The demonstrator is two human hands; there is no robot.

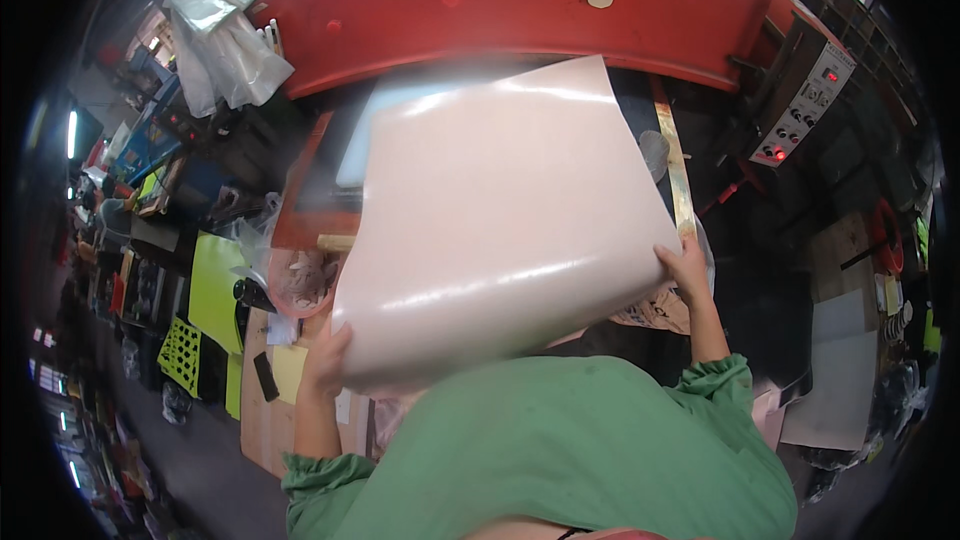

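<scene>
A large, glossy pale pink sheet (490, 190) spans the space between my hands, its near part curving down toward my body. My left hand (325, 360) grips its near left edge, the fingers mostly hidden behind it. At the right edge, my right hand (686, 268) pinches the sheet with the thumb on top. The sheet's far end reaches over the dark bed of a red machine (520, 10). Partly covered by it, a pale blue-white board (358, 155) lies on that bed.
A control box (808, 105) with knobs and red lights stands at right. Clear plastic bags (225, 50) hang at far left. A pink bag (300, 280) sits beside the sheet. Left of me is a wooden table (265, 430) with a dark, flat object (265, 377); bright green sheets (215, 290) lie beyond.
</scene>
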